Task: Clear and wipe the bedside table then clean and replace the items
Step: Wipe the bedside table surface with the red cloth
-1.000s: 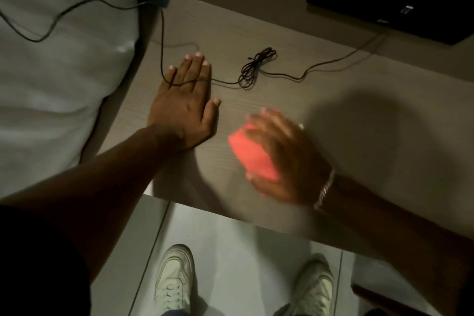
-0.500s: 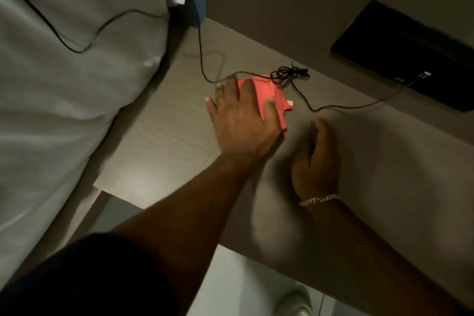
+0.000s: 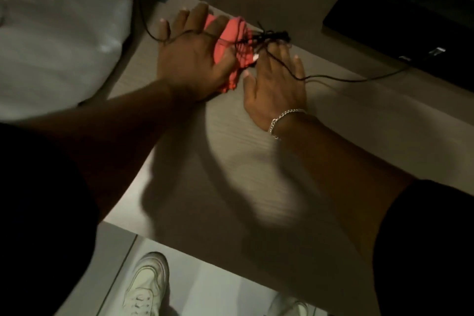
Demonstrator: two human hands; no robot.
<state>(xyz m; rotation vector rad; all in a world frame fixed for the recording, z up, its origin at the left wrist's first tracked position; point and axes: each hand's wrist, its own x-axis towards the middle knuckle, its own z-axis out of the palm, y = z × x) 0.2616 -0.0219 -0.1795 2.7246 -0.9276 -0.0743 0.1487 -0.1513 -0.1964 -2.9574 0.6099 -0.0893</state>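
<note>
A red cloth (image 3: 232, 33) lies bunched at the back of the wooden bedside table (image 3: 256, 161), close to the wall. My left hand (image 3: 192, 59) presses down on it, fingers spread and thumb hooked around its right side. A thin black cable (image 3: 346, 79) crosses the table, and its tangled bundle (image 3: 273, 36) sits against the cloth's right edge. My right hand (image 3: 277, 84) rests flat on the table just right of the cloth, fingers apart, with the cable draped over its fingers. The cable also runs over my left fingers.
A white bed (image 3: 56, 38) borders the table on the left, with the cable trailing onto it. A black flat device (image 3: 410, 15) sits at the back right, where the cable plugs in. My white shoes (image 3: 146, 287) stand on the pale floor below the table's front edge.
The cloth passed from my right hand to my left. My left hand has pushed it back toward the wall against the cable bundle, and my right hand has slid up beside it.
</note>
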